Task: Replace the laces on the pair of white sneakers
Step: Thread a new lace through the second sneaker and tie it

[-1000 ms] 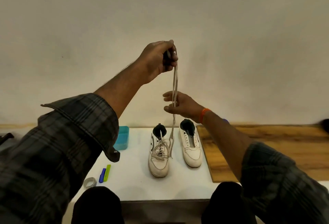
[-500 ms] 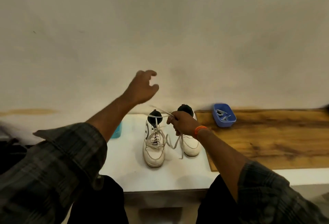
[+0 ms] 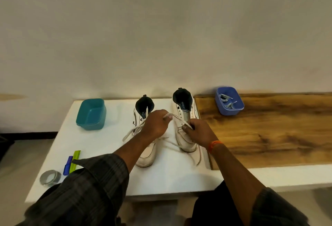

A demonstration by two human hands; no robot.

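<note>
Two white sneakers stand side by side on the white table (image 3: 170, 177), toes toward me. The left sneaker (image 3: 146, 154) is laced, and its loose white lace (image 3: 130, 133) trails off to the left. The right sneaker (image 3: 183, 114) shows empty eyelets. My left hand (image 3: 156, 124) is over the left sneaker and pinches a stretch of lace at its fingertips. My right hand (image 3: 196, 132) lies over the right sneaker and grips the same lace. Another lace end (image 3: 179, 146) runs down between the shoes toward the table's front.
A teal tub (image 3: 91, 113) stands at the back left. A blue tub (image 3: 229, 101) holding lace pieces sits on the wooden board (image 3: 269, 130) to the right. A tape roll (image 3: 50, 177) and blue and green clips (image 3: 71, 161) lie at the front left.
My left hand came down from high above the shoes and took hold of the lace near the left sneaker. My right hand lowered over the right sneaker. The camera tilted downward.
</note>
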